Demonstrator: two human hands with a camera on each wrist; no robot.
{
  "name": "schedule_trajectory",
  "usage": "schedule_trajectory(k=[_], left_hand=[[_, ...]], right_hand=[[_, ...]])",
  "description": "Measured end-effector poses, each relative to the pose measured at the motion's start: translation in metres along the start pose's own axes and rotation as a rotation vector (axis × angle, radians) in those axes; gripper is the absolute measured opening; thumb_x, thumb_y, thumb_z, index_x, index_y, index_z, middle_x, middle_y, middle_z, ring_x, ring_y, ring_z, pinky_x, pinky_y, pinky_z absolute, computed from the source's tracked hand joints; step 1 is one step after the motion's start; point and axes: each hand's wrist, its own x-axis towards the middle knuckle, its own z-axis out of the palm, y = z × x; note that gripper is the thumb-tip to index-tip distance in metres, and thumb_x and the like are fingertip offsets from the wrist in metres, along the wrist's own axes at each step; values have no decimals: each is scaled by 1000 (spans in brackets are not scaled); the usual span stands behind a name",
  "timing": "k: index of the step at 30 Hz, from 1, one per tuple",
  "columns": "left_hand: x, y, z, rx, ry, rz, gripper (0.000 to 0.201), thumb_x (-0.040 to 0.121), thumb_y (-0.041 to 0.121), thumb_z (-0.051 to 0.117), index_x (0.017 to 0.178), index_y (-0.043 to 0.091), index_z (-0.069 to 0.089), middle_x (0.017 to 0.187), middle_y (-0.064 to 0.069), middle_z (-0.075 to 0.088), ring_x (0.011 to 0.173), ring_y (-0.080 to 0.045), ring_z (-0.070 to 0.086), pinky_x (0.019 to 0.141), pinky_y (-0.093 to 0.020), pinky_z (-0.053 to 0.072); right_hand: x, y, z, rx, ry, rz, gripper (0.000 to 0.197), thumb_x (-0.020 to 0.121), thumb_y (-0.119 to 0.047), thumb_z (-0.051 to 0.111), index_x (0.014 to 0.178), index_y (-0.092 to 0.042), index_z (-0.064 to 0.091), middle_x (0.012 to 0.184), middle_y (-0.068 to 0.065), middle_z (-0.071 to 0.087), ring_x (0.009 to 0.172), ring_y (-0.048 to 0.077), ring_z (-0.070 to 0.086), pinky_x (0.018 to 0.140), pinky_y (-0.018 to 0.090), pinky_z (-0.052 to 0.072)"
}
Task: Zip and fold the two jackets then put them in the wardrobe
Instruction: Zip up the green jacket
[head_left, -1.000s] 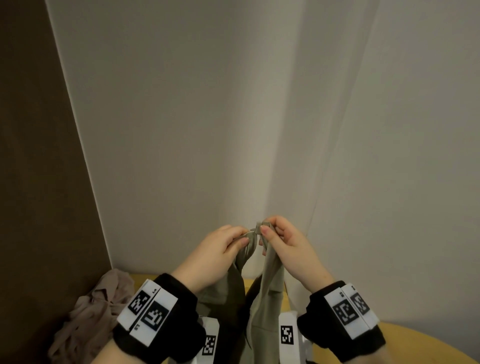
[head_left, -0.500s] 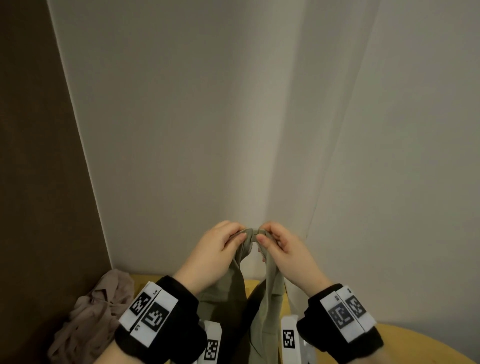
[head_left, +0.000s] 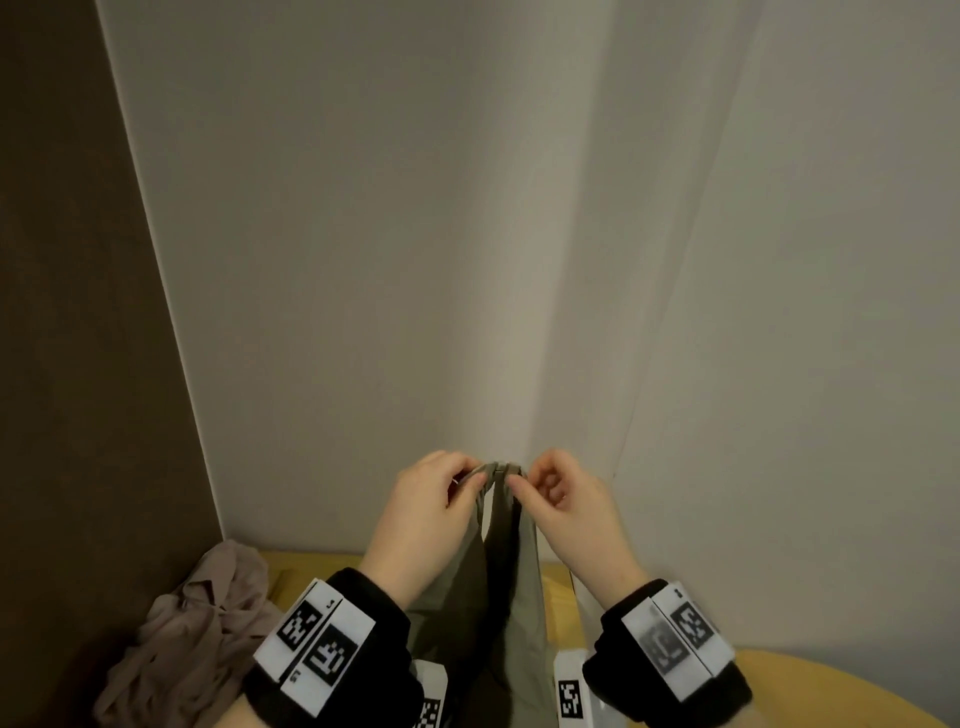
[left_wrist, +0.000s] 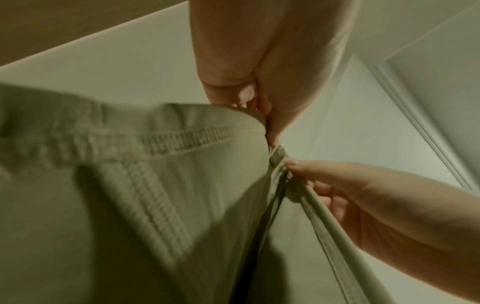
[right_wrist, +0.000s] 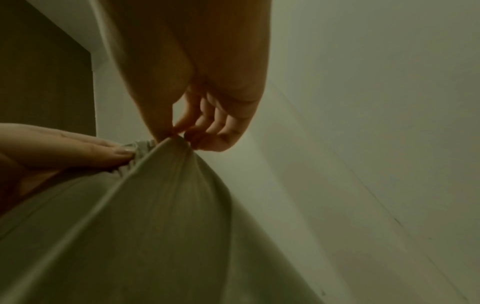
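Pinching the top edge of the green jacket (head_left: 511, 566), the left hand (head_left: 423, 512) has its fingers curled tight on the cloth. The right hand (head_left: 569, 512) pinches the other top edge, thumb and first finger squeezed on it, the other fingers bent loosely. Both hands are held up side by side, nearly touching, with the backs of the hands toward the head camera.

Between the two hands sits the small zipper piece (left_wrist: 277, 154), right at the top where the two edges meet. From the left wrist view it shows just under the left thumb and just above the right hand's fingertips (left_wrist: 293, 164). Whether the teeth below it are joined I cannot tell, as a dark gap runs down there.

One green jacket hangs straight down from the hands, and it hides most of what is under them. Its stretchy ribbed band (left_wrist: 109, 142) shows on the left side in the left wrist view.

Each wrist wears one black band (head_left: 332, 654) with white square-pattern tags.

Down and to the left of the left hand lies one more jacket, a pinkish-brown jacket (head_left: 192, 639), crumpled in a heap. It rests on a yellow surface (head_left: 831, 691), which runs under both hands and off to the right.

Behind the hands are pale walls (head_left: 363, 260) that meet in a corner. Far left of the hands stands one dark brown panel (head_left: 78, 312).
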Motion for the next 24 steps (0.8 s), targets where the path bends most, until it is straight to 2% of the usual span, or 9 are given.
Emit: schedule_trajectory(k=[4,8,12,14,16,17,19,21,24], left_hand=[[-4,5,5,-6,42,40,13,90,18,58,88,10,69,82,0,62,77,-9,57,70,-19,43],[-6,6,9,-14,-32,36,13,89,16,59,92,11,71,85,-1,66,79,-9,60,73,-23,47],[-6,3,8,-175,-192,31,22,87,15,62,101,29,71,91,12,68,84,2,62,74,-11,48],[-9,2,7,-279,-292,35,34,87,18,62,101,48,63,88,22,68,85,6,63,72,-5,45],[-10,0,5,-338,-316,12,35,89,22,61,99,55,56,84,26,68,79,3,65,72,-10,49],[-9,-1,5,-347,-279,-11,30,89,24,60,97,53,59,80,23,68,71,1,65,67,-16,52],[-5,-6,2,-347,-191,-73,15,89,28,59,92,43,59,74,12,65,61,-4,62,57,-24,53],[-3,-11,1,-279,-207,-95,11,88,35,59,92,41,50,78,5,60,64,-9,61,56,-23,49],[-3,-17,1,-114,-275,-8,14,88,39,58,86,27,49,75,7,54,62,-3,50,59,-16,41]], right_hand=[[-2,-10,4,90,-171,108,27,88,-40,56,65,-27,62,52,-10,58,49,1,52,57,29,48],[-1,-17,3,68,-227,158,36,91,-40,52,68,-15,65,39,-9,50,38,1,47,47,17,41],[1,-17,-2,225,-214,242,35,93,-28,54,60,-20,60,39,-12,49,38,-2,42,43,10,33],[2,-16,-5,160,-211,227,36,94,-24,52,60,-16,59,46,-6,52,48,-1,45,52,16,35],[3,-13,-7,80,-234,175,29,94,-17,49,75,-2,64,67,16,61,66,13,51,64,31,40],[4,-12,-8,42,-249,145,26,95,-15,47,81,1,63,75,21,61,71,17,52,68,35,41],[3,-11,-11,-21,-291,81,24,96,-17,45,85,-4,62,72,10,58,71,13,51,68,30,40],[2,-14,-14,-65,-375,4,22,98,-19,44,89,-7,61,77,6,57,72,10,51,67,21,38],[4,-15,-17,-149,-495,-111,20,99,-17,42,96,-7,58,88,3,56,79,5,50,74,13,36]])
